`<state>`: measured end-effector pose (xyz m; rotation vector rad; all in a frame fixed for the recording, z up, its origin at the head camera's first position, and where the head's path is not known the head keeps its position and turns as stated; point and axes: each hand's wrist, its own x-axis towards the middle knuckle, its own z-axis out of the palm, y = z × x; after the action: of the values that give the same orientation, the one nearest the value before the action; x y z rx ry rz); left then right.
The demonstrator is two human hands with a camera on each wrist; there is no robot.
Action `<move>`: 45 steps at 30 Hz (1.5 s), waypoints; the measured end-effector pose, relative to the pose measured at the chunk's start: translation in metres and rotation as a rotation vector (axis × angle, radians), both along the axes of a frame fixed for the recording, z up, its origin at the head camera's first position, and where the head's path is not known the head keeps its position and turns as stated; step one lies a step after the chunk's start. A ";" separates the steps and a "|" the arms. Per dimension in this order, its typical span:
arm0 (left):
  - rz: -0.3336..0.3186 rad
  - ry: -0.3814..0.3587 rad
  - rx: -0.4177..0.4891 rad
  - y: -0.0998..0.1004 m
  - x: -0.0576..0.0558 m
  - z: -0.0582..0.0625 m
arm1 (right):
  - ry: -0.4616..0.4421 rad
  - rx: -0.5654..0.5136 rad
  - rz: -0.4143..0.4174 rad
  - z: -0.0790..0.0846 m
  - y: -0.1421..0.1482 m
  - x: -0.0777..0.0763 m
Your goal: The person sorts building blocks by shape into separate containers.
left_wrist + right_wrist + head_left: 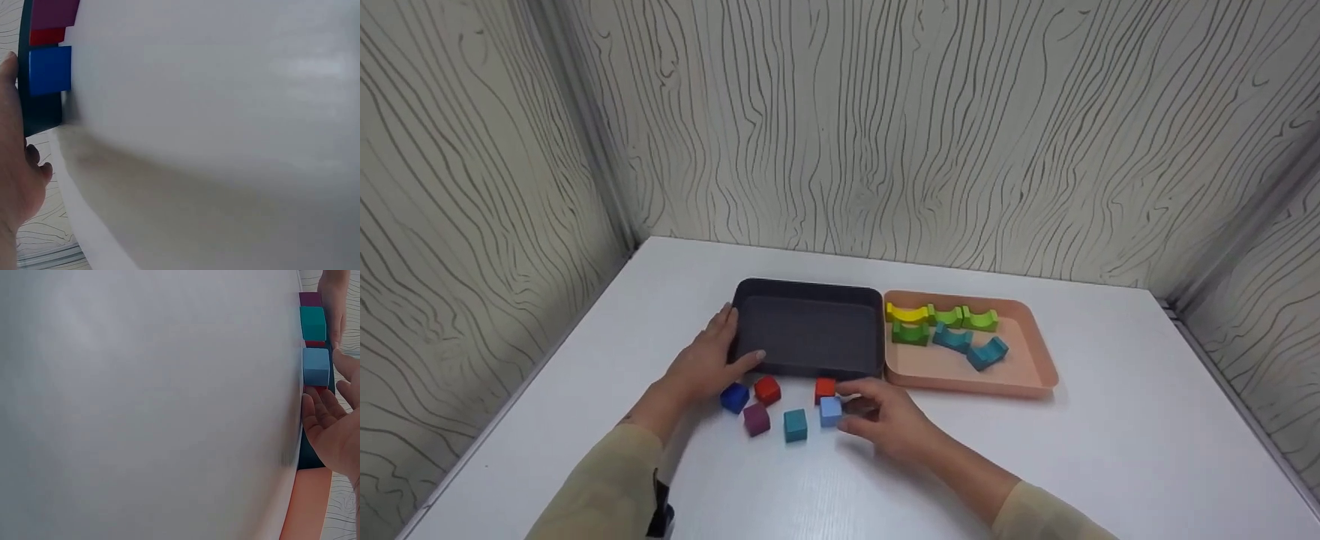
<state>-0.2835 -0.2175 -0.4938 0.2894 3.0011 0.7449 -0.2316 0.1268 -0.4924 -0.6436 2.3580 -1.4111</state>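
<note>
My left hand (pixel 701 367) rests against the left side of a dark tray (pixel 810 330), its thumb reaching over the front left corner. My right hand (pixel 894 420) is beside a light blue cube (pixel 830 412) and a red cube (pixel 825 388), its thumb and fingers apart at their right side. In the right wrist view, the light blue cube (pixel 316 367) stands just beyond the fingertips. Left of these sit a teal cube (pixel 795 425), a purple cube (pixel 757 419), another red cube (pixel 767 390) and a dark blue cube (pixel 735 397).
A peach tray (pixel 1027 364) adjoins the dark tray's right side. It holds several arched blocks, among them a yellow block (pixel 907 313), a green block (pixel 910 334) and a teal block (pixel 988 353). Both trays stand on a white table (pixel 1140 420) before a wood-grain patterned wall (pixel 855 135).
</note>
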 end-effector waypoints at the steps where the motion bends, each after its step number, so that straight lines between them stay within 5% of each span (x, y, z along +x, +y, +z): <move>1: -0.001 -0.009 0.000 0.001 -0.001 0.001 | 0.007 0.006 0.000 0.000 0.000 0.000; 14: -0.020 0.009 -0.001 0.002 -0.006 0.006 | 0.084 0.057 0.001 -0.001 -0.005 -0.007; 30: -0.007 0.007 0.035 -0.002 -0.003 0.002 | -0.026 0.004 -0.031 -0.007 -0.010 -0.010; 45: 0.018 -0.011 0.078 0.004 -0.002 -0.007 | 0.020 -0.037 0.005 0.018 0.005 -0.008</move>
<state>-0.2851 -0.2136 -0.5004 0.2611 2.9732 0.8634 -0.2392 0.1320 -0.4742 -0.6758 2.3496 -1.4557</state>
